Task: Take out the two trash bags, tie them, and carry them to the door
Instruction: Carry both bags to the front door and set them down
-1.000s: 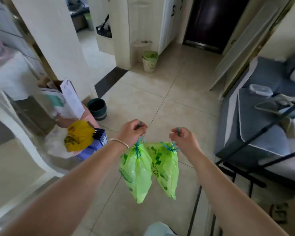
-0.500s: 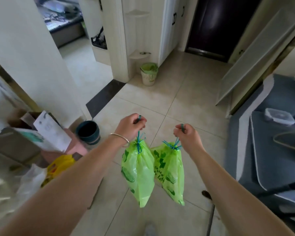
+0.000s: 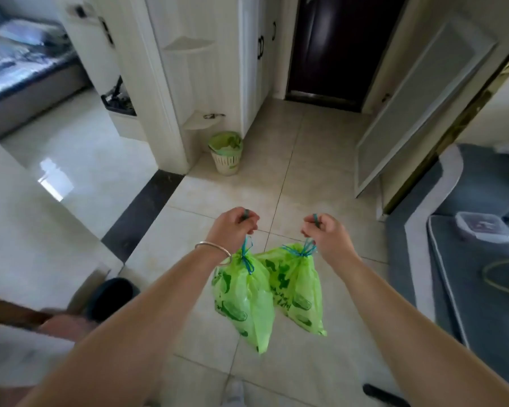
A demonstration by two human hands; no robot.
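Bags, two, green plastic with darker green print, necks cinched by blue drawstrings. We held the left bag [image 3: 243, 301] in our left hand [image 3: 232, 229], fist clenched on its blue cord, and the right bag [image 3: 297, 292] in our right hand [image 3: 326, 233], likewise clenched on its cord. Both hung clear of the tiled floor [image 3: 232, 195], side by side and touching. A bangle [image 3: 213, 248] sat on our left wrist. Ahead, well apart from the bags, stood a dark door [image 3: 335, 48]. A small bin [image 3: 226, 152] with a green liner stood by the white wall, left of the path. A grey sofa [image 3: 467, 277] lay to the right, a lidded box [image 3: 484, 226] on it.
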